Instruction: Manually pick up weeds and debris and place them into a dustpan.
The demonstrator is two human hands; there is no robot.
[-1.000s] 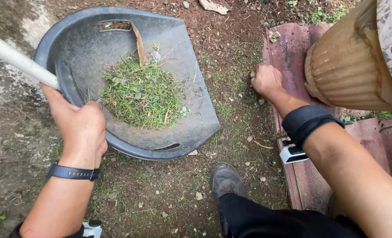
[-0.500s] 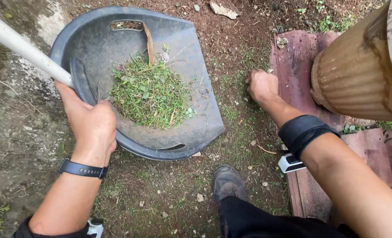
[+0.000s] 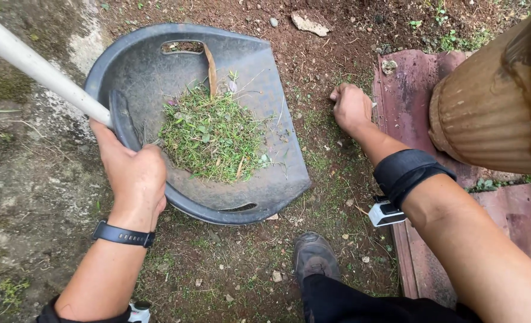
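1. Grey plastic forms the big dustpan (image 3: 259, 90), a rounded scoop lying on the bare soil (image 3: 349, 36), its flat lip toward the right and slots cut in its far and near walls.
2. Ribbed brown pot (image 3: 486, 113) at the right is cut off by the frame edge; it rests on reddish tiles (image 3: 409, 78).
3. Green pulled weeds (image 3: 211, 134) sit heaped in the pan's middle, a dry brown leaf (image 3: 210, 69) leaning beside them.
4. White handle (image 3: 38, 69) runs off the upper left corner.
5. Left hand (image 3: 135, 173) is clamped around the handle's base at the pan's rim.
6. Right hand (image 3: 352, 107) is closed in a fist, pressed to the ground just right of the pan; whatever it grips is hidden.
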